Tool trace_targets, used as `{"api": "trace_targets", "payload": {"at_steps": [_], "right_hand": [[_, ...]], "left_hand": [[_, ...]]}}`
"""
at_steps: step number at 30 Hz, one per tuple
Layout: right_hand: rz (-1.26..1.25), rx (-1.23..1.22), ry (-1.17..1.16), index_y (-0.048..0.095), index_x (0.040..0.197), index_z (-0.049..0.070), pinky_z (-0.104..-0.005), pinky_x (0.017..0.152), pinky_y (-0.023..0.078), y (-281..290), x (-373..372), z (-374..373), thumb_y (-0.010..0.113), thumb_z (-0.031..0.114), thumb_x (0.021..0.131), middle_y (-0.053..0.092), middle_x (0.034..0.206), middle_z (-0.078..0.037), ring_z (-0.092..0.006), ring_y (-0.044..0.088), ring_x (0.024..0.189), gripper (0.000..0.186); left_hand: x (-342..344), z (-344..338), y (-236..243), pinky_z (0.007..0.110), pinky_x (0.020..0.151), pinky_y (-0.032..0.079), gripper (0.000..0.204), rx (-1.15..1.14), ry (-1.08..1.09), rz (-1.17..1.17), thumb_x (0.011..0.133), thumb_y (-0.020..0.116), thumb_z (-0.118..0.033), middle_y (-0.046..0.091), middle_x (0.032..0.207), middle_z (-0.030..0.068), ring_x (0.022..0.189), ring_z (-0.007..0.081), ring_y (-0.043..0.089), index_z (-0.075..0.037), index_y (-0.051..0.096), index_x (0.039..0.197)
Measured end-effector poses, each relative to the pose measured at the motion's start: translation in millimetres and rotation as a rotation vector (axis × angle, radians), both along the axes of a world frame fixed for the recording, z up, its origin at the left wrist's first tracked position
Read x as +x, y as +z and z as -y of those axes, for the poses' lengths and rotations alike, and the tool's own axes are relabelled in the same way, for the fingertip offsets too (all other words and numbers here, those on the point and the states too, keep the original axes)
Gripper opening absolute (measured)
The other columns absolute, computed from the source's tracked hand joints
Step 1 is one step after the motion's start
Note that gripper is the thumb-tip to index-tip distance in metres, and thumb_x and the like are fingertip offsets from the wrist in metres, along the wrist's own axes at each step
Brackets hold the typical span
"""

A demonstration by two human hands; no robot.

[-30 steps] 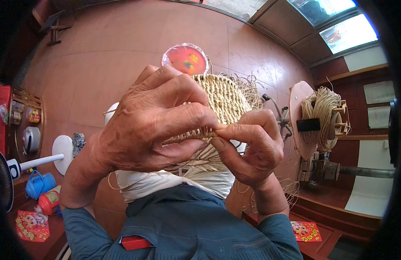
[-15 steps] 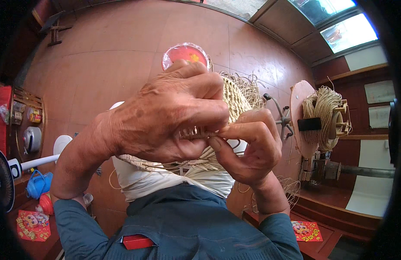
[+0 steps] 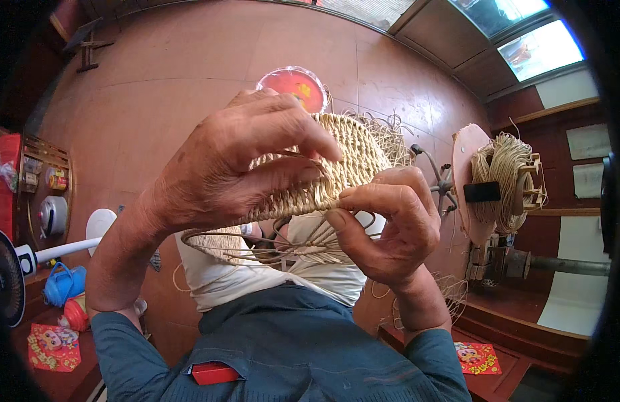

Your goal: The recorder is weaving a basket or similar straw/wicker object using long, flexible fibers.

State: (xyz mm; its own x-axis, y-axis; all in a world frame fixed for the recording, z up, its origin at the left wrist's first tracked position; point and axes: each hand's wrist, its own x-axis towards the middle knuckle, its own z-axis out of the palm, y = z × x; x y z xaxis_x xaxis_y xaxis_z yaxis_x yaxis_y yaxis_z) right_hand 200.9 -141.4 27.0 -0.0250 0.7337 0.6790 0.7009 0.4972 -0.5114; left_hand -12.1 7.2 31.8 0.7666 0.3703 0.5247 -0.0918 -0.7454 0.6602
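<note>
Head: right grip [image 3: 396, 231] pinches woven piece [image 3: 353, 149] by edge

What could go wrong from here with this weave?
1. The right hand pinches at the edge of the woven piece; if that grip slips, the edge might loosen.
2. Loose strands spread below it over the lap and could tangle or snag.
3. The left hand covers part of the weave, so a flaw there might be missed.

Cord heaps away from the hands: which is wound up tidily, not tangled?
The coil at right, beside the pink disc: its strands lie wrapped together, while the heap beyond the woven piece and the lower-right tangle sprawl loosely.
</note>
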Motion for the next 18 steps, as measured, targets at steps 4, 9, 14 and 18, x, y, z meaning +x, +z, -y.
{"api": "trace_targets", "payload": {"at_steps": [4,9,14,18], "right_hand": [[0.033,0.013,-0.003,0.081,0.099,0.01,-0.0325,0.064,0.053,0.6,1.3,-0.8,0.093,0.0,0.07,0.07,0.085,-0.002,-0.0178,0.066,0.075,0.032],[-0.061,-0.046,-0.02,0.078,0.096,0.01,-0.0343,0.063,0.053,-0.1,-4.4,3.5,0.094,0.0,0.07,0.071,0.084,-0.002,-0.0194,0.066,0.074,0.032],[0.008,-0.036,0.04,0.071,0.102,0.006,-0.0306,0.066,0.054,0.6,1.5,1.5,0.092,-0.002,0.075,0.069,0.09,-0.005,-0.0168,0.065,0.079,0.035],[0.053,-0.058,0.079,0.066,0.108,0.002,-0.0254,0.067,0.056,0.5,3.5,2.1,0.091,-0.003,0.08,0.067,0.098,-0.009,-0.0127,0.065,0.084,0.037]], "left_hand": [[3.2,6.1,2.9,0.04,0.087,0.055,0.021,0.007,0.005,0.025,0.09,0.085,-0.002,0.071,0.104,0.0073,0.098,0.0256,0.069,-0.007,0.078,0.109],[1.6,11.8,11.4,0.037,0.078,0.056,0.018,-0.023,-0.026,-0.008,0.091,0.085,-0.002,0.068,0.099,0.0074,0.091,0.0241,0.069,-0.008,0.078,0.107],[-0.2,11.3,23.8,0.038,0.076,0.056,0.02,0.154,-0.072,-0.105,0.089,0.084,-0.003,0.066,0.098,0.0086,0.089,0.0266,0.07,-0.008,0.078,0.108],[-0.8,12.8,33.5,0.038,0.076,0.057,0.023,0.159,-0.112,-0.136,0.087,0.084,-0.003,0.067,0.099,0.0093,0.089,0.0278,0.071,-0.008,0.078,0.109]]}}
